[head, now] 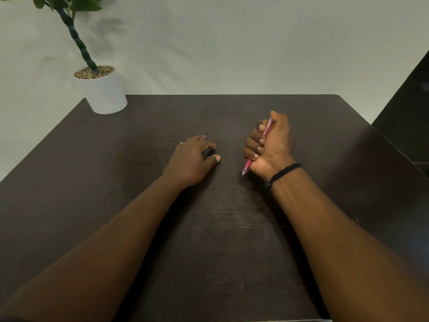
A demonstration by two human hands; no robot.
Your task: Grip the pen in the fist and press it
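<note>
Standing at the far left corner of the table (232, 228), a white pot (105, 94) held pebbles and a plant (69, 24) whose dark stem leaned left, its leaves cut off by the top edge of the view. Nearer the middle, the left hand (190, 161) rested palm down on the dark wood, its fingers loosely bent, its thumb out toward the right, and nothing in its grasp. Just beside it, apart from it, the right hand (271, 145) stood on its edge with all its fingers curled round a pink pen (248, 163). The pen ran through the fist, its tip sticking out below the heel of the hand just above the tabletop, its other end showing by the thumb. A black band (283, 174) circled the right wrist.
</note>
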